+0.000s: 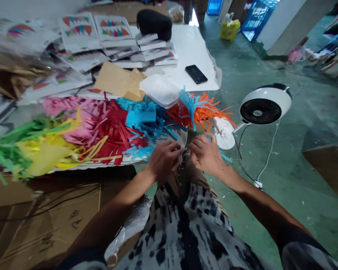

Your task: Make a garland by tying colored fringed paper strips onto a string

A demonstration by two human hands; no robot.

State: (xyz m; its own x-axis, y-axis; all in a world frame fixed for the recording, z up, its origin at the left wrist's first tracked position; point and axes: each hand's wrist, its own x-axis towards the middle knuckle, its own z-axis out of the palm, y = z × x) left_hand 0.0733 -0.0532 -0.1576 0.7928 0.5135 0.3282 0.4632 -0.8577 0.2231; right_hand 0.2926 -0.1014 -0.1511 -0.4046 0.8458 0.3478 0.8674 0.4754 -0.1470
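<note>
My left hand (166, 159) and my right hand (204, 152) are close together in front of my lap, fingers pinched. A narrow blue twist of tissue paper (185, 149) shows between their fingertips. Blue fringe (141, 153) spreads out left of my left hand, and more blue strips (225, 156) show beyond my right hand; whether they belong to the same piece is partly hidden. Fringed tissue in red (115, 123), pink (73, 108), yellow (47, 150), green (11, 144) and orange (208, 110) covers the table's near side, with a blue bundle (141, 116) among it.
Behind the fringe lie stacked printed packs (112, 28), a brown paper envelope (119, 78), a white bag (160, 88), a black phone (196, 74) and a black case (154, 23). A white fan (263, 105) stands at right, its cable (270, 150) trailing over the floor. Cardboard (53, 225) lies lower left.
</note>
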